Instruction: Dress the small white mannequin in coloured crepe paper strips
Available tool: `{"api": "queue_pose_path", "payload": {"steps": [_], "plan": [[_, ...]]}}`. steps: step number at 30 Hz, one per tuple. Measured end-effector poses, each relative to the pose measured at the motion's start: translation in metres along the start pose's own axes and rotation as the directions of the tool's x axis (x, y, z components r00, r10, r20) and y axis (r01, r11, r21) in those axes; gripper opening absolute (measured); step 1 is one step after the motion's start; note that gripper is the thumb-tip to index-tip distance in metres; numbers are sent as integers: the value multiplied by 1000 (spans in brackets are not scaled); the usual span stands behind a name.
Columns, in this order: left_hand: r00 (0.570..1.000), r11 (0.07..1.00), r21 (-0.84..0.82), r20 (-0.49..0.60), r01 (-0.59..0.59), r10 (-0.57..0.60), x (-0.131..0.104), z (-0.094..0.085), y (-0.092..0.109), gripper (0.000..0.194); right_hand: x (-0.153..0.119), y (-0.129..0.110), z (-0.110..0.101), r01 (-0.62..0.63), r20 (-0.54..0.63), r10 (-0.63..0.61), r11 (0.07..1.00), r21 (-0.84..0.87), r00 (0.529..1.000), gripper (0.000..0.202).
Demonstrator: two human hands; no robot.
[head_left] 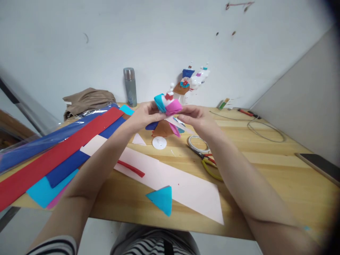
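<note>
A small white mannequin figure [169, 97] stands upright between my two hands, a little above the table. Blue and pink paper cross its top, a red band circles its neck, and a brown, blue and pink paper skirt [162, 128] flares below. My left hand [147, 114] grips the figure from the left, some fingers hidden behind it. On the other side, my right hand [195, 117] curls with its fingers at the figure's waist. A pale strip [178, 124] slants down from the waist below the right thumb; whether that hand pinches it I cannot tell.
Scissors [207, 163] and a tape roll [198, 144] lie by my right forearm. Paper sheets [175, 180], a blue paper triangle [162, 200] and a white disc [159, 142] are in front. Other dressed figures [188, 79], a flask [130, 86], a cable [255, 127] and a phone [318, 166] surround them.
</note>
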State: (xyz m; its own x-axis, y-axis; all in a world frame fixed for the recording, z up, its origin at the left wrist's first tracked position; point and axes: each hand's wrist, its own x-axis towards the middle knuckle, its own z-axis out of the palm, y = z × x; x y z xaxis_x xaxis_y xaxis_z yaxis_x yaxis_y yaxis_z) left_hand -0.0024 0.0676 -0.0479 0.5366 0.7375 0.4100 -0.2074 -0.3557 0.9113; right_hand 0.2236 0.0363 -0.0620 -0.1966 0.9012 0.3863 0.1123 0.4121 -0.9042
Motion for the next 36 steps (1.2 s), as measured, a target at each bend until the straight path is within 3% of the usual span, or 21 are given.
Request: {"api": "queue_pose_path", "payload": {"steps": [3,9,15,26,30,33,36], "plan": [[994,991,-133,-109,-31,17,4,-7,-7,34,-1,-7,-5,15,-122,-30,992,-123,992,16],[990,943,-330,-143,-43,-5,5,-18,-6,41,-6,-22,-1,156,-28,-171,947,-279,985,7],[987,950,-313,-146,12,-60,1,-22,-7,48,-13,-34,12,408,108,-404,797,-445,908,9],[986,941,-337,-141,33,-85,-2,-10,-1,48,-22,-38,23,472,121,-503,661,-584,856,18],[974,938,-324,-141,123,-177,-7,-5,2,34,-21,-39,17,510,151,-581,525,-681,800,19],[944,926,-329,-204,184,-260,-10,-2,3,23,-20,-39,12,521,204,-603,412,-748,771,23],[907,889,-356,-198,287,-372,-16,1,3,19,-20,-38,9,533,242,-588,390,-751,772,24]]}}
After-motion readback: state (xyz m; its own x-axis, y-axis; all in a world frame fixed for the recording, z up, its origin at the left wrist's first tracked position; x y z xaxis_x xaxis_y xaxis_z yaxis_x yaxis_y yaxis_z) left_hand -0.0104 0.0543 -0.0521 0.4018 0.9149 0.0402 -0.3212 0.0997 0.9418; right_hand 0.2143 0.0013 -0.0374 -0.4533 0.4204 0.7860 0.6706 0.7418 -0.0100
